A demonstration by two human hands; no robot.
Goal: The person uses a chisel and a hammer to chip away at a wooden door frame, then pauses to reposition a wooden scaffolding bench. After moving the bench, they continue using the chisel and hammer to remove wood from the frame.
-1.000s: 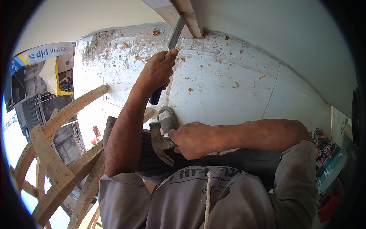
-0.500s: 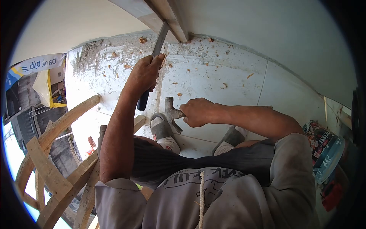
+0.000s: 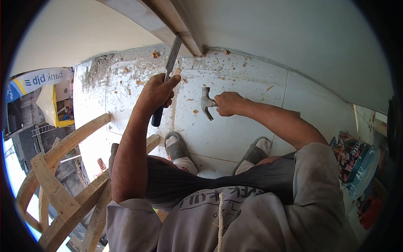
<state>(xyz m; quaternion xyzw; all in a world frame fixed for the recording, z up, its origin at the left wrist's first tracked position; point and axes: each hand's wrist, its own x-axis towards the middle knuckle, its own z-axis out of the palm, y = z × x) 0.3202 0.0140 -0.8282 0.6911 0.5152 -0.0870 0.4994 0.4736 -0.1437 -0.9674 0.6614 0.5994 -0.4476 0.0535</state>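
Note:
A long metal chisel (image 3: 173, 54) with a dark handle is held in my left hand (image 3: 157, 93), its blade tip against the wooden frame (image 3: 189, 40) at the top. The handle's dark end sticks out below my fist. My right hand (image 3: 228, 103) grips a claw hammer (image 3: 206, 103) by its handle, right of the chisel and apart from it. The hammer's head is over the white tiled floor, its claw pointing down.
Wood chips (image 3: 155, 54) and dust lie on the tiled floor (image 3: 252, 88). Curved wooden pieces (image 3: 58, 193) stand at the left. A blue-rimmed bucket (image 3: 364, 170) is at the right. Two sandaled feet (image 3: 179, 148) are below the hands. Pale walls (image 3: 285, 29) rise beyond.
My right hand and the hammer have moved up and slightly right, away from the feet. My left hand has shifted slightly down with the chisel still at the frame.

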